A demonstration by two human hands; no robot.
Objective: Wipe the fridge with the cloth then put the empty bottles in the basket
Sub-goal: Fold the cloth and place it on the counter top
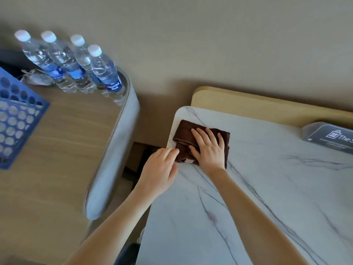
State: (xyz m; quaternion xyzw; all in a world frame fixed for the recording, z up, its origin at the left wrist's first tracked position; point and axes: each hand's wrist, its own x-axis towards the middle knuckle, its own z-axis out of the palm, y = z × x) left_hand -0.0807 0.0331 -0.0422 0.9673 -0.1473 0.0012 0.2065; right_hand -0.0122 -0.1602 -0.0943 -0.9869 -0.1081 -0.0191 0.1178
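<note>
Starting at the left edge: a blue perforated plastic basket (19,119) sits on the wood-grain desk with a grey rounded rim (57,159). Only part of the basket is in frame, and its contents cannot be told. No bottle shows inside it.

Behind it, at the desk's far corner, four clear plastic water bottles with white caps and blue labels (65,60) stand upright, packed close and near the desk edge. Their fill level is unclear. If they are empty, they are likely very light, thin-walled, easy to dent and easy to tip. The best hold is probably round the labelled middle or the neck under the cap, one at a time.

The left hand (162,165) reaches across the gap to the near-left corner of the white marble-pattern top (267,188), presumably the fridge. Its fingertips meet the left edge of the folded dark brown cloth (183,134), but whether they pinch it cannot be told.

The cloth lies flat on that corner. It looks soft, limp and light, and likely to bunch, so flat-palm pressure suits it better than a pinch. The right hand (208,150) does this, lying palm down on the cloth with fingers spread straight, pressing and not gripping.

At far right, a grey sign holder (328,138) rests on the top, well apart from the cloth.

Wiping is judged under way, with the bottles not yet moved.
</note>
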